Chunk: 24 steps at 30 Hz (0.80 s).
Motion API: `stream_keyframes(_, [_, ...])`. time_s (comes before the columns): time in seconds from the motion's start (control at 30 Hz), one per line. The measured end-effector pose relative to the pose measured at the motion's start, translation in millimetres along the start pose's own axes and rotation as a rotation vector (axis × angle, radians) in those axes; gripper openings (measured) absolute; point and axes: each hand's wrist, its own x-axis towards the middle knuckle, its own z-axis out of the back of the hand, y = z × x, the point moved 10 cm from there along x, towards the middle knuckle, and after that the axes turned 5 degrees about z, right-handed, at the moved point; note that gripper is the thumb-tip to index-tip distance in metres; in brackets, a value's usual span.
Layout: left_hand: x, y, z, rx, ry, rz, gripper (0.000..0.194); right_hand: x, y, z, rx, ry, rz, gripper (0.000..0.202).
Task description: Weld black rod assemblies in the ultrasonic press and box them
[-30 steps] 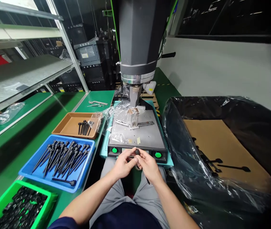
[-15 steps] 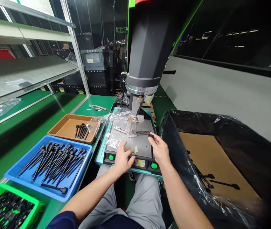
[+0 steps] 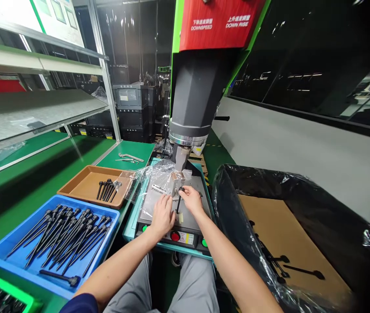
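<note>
Over grey plate [image 3: 189, 219], black rod [image 3: 179, 203] between left hand [image 3: 163, 213], grip indeterminable, and right hand [image 3: 192, 200], pinch-tight on rod's head.

A factory workshop, by its gear: a machine [image 3: 193, 95] with a red panel [image 3: 216, 37] lettered DOWNSPEED and a red button [image 3: 175, 236] — beside it a green bench [image 3: 46, 163] bearing a blue tray [image 3: 15, 268] of like black parts [image 3: 64, 234], a wrench [image 3: 131, 157] — and stacked crates [image 3: 129, 99] behind.

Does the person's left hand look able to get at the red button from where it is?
Probably yes: the left hand is close to the red button, and nothing visible covers it.
</note>
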Motion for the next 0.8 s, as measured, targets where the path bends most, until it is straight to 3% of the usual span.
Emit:
stream_keyframes(0.13, [6.7,-2.9,14.2,-0.033,-0.042,-0.047,0.051,9.5,11.7,-3.8,-0.048,-0.042,0.047,0.03])
stream_keyframes(0.37, [15.3,-4.9,27.6,-0.037,-0.1,-0.075,0.048,31.5,28.2,7.8,-0.097,-0.177,0.081,0.037])
stream_keyframes(0.8, [22.7,-7.7,32.7,-0.03,-0.136,-0.098,0.052,64.1,8.4,-4.7,0.045,-0.197,-0.013,0.044])
